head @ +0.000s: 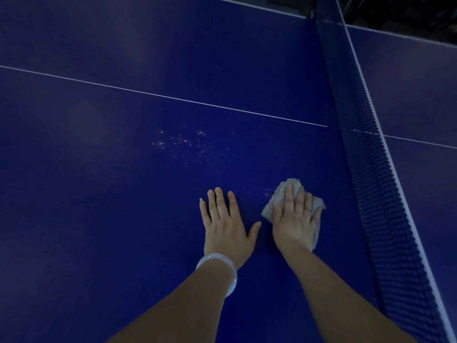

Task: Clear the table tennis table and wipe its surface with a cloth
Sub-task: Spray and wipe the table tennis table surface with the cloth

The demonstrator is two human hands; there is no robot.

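Two hands lie flat on the blue tabletop (123, 219). The left hand (226, 222), a pale bangle (223, 271) on its wrist, rests with fingers spread straight and holds nothing. Beyond it, a patch of pale specks (188, 144) awaits wiping. Just beside, the right hand (295, 219) presses its straight fingers on the grey cloth (279, 194), near the net (376, 169). The cloth looks soft, light and limp; a flat palm over its middle should keep it from bunching.
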